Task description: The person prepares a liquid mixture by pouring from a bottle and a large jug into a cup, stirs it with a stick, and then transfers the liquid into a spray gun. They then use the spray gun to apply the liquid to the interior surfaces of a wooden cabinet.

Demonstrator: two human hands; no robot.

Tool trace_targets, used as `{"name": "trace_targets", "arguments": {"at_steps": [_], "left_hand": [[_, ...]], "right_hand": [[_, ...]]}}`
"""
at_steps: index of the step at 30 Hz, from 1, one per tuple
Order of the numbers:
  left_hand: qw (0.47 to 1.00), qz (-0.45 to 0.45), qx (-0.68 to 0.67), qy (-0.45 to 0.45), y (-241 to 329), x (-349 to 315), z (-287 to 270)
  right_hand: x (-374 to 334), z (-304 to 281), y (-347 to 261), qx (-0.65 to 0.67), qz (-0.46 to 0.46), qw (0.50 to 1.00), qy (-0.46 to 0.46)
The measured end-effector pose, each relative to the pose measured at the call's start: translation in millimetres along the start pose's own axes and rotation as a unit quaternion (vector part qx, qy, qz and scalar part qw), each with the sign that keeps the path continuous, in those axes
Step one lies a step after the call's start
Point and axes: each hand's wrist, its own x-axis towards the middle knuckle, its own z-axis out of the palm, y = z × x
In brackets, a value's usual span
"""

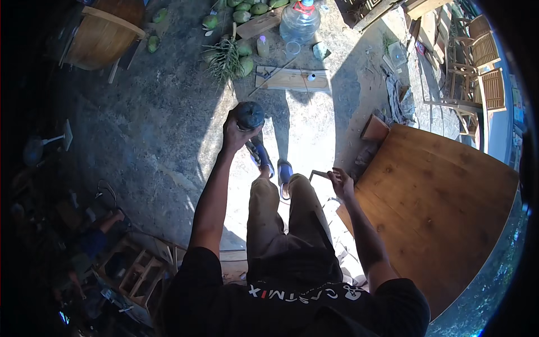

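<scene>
My left hand is wrapped around a dark, round-topped container-like object, held out ahead of my feet. Its exact kind I cannot make out. To the right, my right hand hangs with fingers loosely curved and apart, and nothing shows in it. Close by that hand is the edge of a large brown wooden tabletop. A thin pale angled bar shows just beside the fingertips.
Ahead lie a wooden board, a large water bottle, a small bottle and several green coconuts. Wooden chairs stand far right. Another wooden panel is far left; a person's limb shows lower left.
</scene>
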Motion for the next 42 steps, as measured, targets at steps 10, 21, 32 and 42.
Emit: {"name": "trace_targets", "arguments": {"at_steps": [10,21,32,42], "left_hand": [[0.988,-0.072,-0.100,-0.088,-232.2,166.9,146.9],[0.976,-0.130,-0.088,-0.150,-389.5,222.2,275.3],[0.988,-0.127,-0.053,-0.063,-456.1,216.9,303.2],[0.994,-0.101,-0.040,0.000,-438.6,213.1,302.4]], "right_hand": [[292.6,102.2,5.0,0.001,0.009,1.000,-0.006],[632.7,229.3,-46.7,0.066,-0.196,0.977,-0.052],[775.9,350.2,-158.6,0.141,-0.408,0.902,0.026],[764.5,349.3,-165.6,0.137,-0.393,0.907,0.064]]}}
